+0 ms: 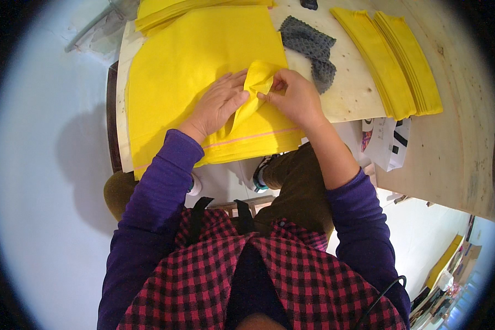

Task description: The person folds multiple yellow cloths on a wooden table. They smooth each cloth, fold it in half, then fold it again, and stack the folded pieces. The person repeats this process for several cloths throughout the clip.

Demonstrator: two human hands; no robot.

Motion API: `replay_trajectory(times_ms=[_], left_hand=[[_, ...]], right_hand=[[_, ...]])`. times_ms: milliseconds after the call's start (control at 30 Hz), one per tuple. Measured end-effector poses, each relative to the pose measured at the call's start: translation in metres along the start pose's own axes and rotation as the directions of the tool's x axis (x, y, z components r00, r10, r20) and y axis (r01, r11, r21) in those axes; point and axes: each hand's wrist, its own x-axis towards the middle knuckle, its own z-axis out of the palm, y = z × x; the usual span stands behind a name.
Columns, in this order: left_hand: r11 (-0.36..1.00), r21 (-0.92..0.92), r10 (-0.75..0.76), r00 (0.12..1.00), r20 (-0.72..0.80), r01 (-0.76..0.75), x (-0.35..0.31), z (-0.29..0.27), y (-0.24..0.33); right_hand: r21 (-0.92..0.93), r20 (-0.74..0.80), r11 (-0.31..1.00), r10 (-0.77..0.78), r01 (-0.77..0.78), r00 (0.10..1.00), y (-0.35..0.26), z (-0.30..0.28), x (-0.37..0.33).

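Head view is showing the left hand (217, 104) lying flat, fingers pressed together, on a yellow sheet stack (176, 77) at 11 o'clock. Right hand (294, 99) is pinching the folded yellow corner (256, 82) beside it; a grey mesh cloth (313, 49) is lying at 1 o'clock

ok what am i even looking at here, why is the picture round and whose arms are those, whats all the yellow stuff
There is no machine here: a person is working with two bare hands. The single picture comes from a wide fisheye camera worn on the person's head, looking down, which is why it is round and straight edges bend. The purple sleeves rising from the bottom edge are the person's own arms.

On the wooden table lies a stack of yellow cloth sheets. The left hand presses flat on it, while the right hand pinches a lifted fold of the top sheet. Nearby are a grey knitted piece and two piles of folded yellow strips.
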Motion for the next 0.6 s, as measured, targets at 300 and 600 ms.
replay_trajectory(times_ms=[300, 600], left_hand=[[0.999, -0.018, -0.035, 0.999, -0.031, 0.035, 0.001, 0.002, -0.002], [1.000, -0.027, -0.013, 0.998, -0.057, 0.012, 0.001, 0.003, -0.003]], right_hand=[[-0.002, -0.026, 0.999, -0.037, 0.037, 0.999, 0.001, -0.003, -0.008], [0.173, -0.437, 0.919, -0.249, 0.353, 0.864, 0.012, -0.018, -0.007]])
